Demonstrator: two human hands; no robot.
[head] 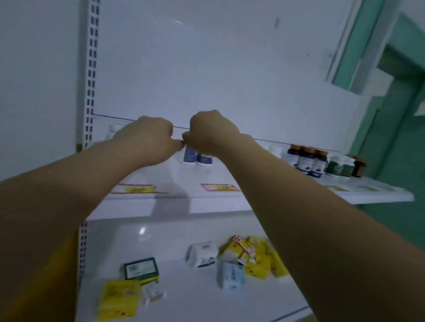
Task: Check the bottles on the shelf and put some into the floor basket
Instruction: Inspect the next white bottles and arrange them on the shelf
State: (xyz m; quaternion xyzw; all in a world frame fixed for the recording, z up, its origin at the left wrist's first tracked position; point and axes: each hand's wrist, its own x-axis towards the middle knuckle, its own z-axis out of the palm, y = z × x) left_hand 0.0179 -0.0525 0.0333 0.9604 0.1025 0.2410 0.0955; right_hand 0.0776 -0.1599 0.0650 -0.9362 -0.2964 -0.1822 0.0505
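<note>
Two small bottles with blue labels (190, 154) (204, 159) stand side by side on the upper white shelf (230, 178). My right hand (209, 132) is curled down over their tops and hides the caps. My left hand (148, 139) is curled just to their left, its fingertips touching my right thumb; what its fingers enclose is hidden. A white bottle (113, 130) peeks out behind my left hand. Further right stand dark bottles with blue labels (306, 160), green-labelled bottles (340, 168) and a brown one (359, 166). The floor basket is out of view.
Price tags (219, 187) line the upper shelf's front edge. The lower shelf (192, 301) holds yellow packs (256, 256), white and pale blue boxes (230, 275), a dark green box (141, 268) and a yellow box (118, 301). A slotted upright (91, 71) rises at left; a green wall stands at right.
</note>
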